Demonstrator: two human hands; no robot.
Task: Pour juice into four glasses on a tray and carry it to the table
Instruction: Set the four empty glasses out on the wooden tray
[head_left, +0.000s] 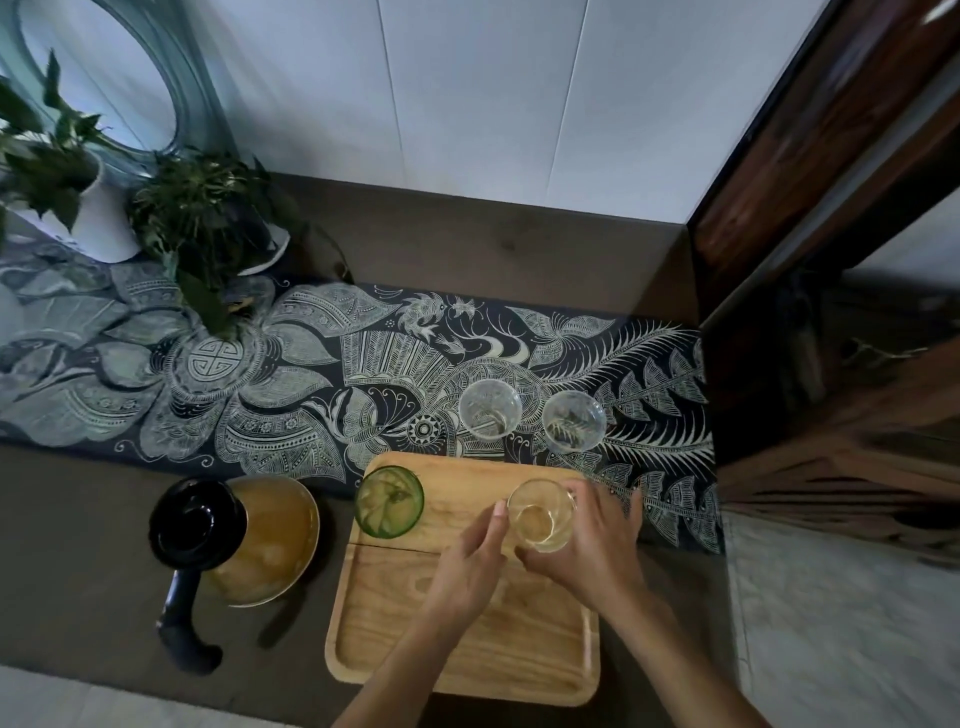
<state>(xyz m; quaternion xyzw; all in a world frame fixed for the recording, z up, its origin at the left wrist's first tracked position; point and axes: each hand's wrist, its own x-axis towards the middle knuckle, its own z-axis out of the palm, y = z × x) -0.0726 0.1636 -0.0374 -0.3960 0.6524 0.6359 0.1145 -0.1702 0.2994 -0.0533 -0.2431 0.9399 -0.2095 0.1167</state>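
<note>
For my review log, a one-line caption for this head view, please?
Right hand sets a clear glass beside a green glass on the wooden tray; two glasses wait off-tray.
</note>
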